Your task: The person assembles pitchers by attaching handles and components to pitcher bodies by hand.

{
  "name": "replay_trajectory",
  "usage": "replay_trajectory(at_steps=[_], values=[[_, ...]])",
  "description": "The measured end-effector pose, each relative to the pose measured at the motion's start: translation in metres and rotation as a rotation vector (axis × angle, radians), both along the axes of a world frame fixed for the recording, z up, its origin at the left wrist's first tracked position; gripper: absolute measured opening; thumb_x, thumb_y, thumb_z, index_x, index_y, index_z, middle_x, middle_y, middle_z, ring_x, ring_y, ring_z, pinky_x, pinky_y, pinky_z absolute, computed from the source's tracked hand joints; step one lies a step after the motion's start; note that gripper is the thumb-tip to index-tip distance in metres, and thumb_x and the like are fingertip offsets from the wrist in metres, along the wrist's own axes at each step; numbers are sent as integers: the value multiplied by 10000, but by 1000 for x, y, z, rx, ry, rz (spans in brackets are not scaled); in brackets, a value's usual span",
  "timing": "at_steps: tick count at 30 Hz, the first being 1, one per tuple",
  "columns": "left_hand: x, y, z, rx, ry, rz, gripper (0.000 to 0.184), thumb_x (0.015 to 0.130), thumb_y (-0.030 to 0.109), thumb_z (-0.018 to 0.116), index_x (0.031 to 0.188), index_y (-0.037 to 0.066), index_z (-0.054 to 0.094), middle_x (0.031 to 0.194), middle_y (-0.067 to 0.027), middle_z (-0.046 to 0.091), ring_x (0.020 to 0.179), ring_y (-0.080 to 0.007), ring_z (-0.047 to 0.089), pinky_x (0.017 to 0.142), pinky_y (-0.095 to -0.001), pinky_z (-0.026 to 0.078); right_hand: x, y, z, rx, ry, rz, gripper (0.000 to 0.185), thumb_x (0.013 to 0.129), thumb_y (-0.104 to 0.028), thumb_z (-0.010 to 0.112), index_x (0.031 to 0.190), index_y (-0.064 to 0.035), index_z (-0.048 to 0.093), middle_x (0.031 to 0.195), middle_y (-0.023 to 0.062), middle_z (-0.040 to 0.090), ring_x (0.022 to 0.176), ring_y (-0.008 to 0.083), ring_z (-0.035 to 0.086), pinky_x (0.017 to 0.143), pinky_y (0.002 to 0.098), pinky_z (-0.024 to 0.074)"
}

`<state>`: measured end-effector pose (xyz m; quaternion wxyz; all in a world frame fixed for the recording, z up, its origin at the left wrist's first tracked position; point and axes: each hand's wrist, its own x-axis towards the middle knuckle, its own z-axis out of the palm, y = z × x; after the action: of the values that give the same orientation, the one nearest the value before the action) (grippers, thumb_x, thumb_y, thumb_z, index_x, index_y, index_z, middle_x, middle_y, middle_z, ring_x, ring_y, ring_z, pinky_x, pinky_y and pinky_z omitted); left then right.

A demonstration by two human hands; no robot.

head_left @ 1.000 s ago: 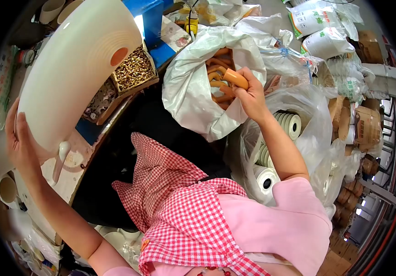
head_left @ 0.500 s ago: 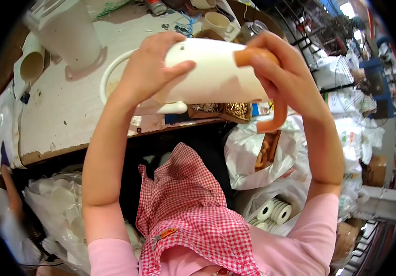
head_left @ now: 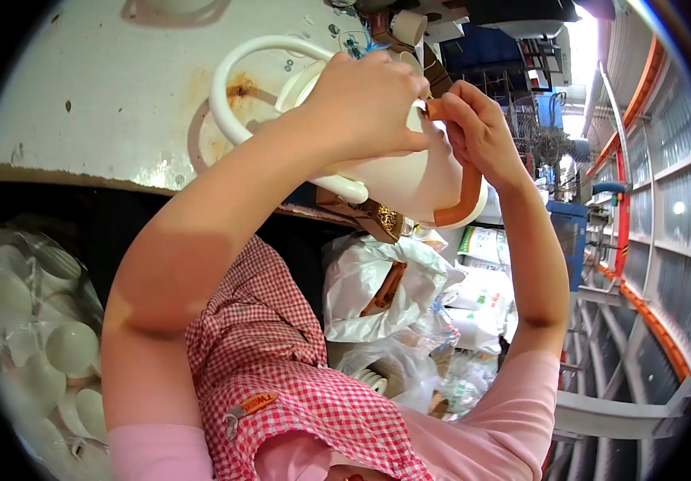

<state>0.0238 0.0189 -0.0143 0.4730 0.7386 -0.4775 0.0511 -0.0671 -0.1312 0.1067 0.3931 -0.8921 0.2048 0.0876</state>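
The right hand (head_left: 478, 136) is closed around a bent orange handle (head_left: 467, 192). The top end of the handle is by the fingers of the left hand (head_left: 369, 104). The left hand holds the big white body (head_left: 409, 176), its thumb lying along the side. The handle's low end is against the body. A white loop (head_left: 225, 88) curves over the tabletop (head_left: 105, 104). Below are a box of gold bits (head_left: 387, 218) and a white bag (head_left: 349, 293) with orange pieces (head_left: 387, 287) inside.
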Motion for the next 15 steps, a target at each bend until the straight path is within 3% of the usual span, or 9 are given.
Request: replay_trajectory(at_steps=[10, 11, 12, 15], values=[[-1, 0, -1, 15, 25, -9, 494, 752, 437, 739, 1132, 123, 709, 1117, -33, 675, 1138, -222, 592, 939, -400, 476, 11, 10, 12, -370, 91, 128, 228, 1022, -230, 569, 924, -28, 530, 820, 37, 711, 495, 21, 458, 417, 211, 362], [-2, 0, -2, 4, 36, -8, 494, 752, 437, 739, 1132, 123, 709, 1117, -33, 675, 1138, -222, 592, 939, -400, 476, 10, 10, 14, -385, 122, 111, 237, 1009, -232, 602, 929, -21, 529, 849, 62, 729, 574, 49, 528, 508, 232, 438], [-2, 1, -2, -3, 17, -11, 497, 752, 428, 747, 1135, 114, 707, 1118, -36, 670, 1138, -225, 588, 939, -395, 476, 10, 11, 15, -394, 128, 109, 237, 1009, -232, 602, 929, -21, 529, 849, 62, 729, 574, 49, 528, 508, 232, 438], [1, 2, -1, -22, 18, -57, 505, 750, 411, 763, 1137, 93, 701, 1120, -46, 664, 1139, -226, 580, 942, -387, 474, 12, 16, 13, -527, 87, 212, 285, 985, -258, 657, 926, -14, 522, 825, 101, 732, 738, 122, 634, 718, 294, 509]])
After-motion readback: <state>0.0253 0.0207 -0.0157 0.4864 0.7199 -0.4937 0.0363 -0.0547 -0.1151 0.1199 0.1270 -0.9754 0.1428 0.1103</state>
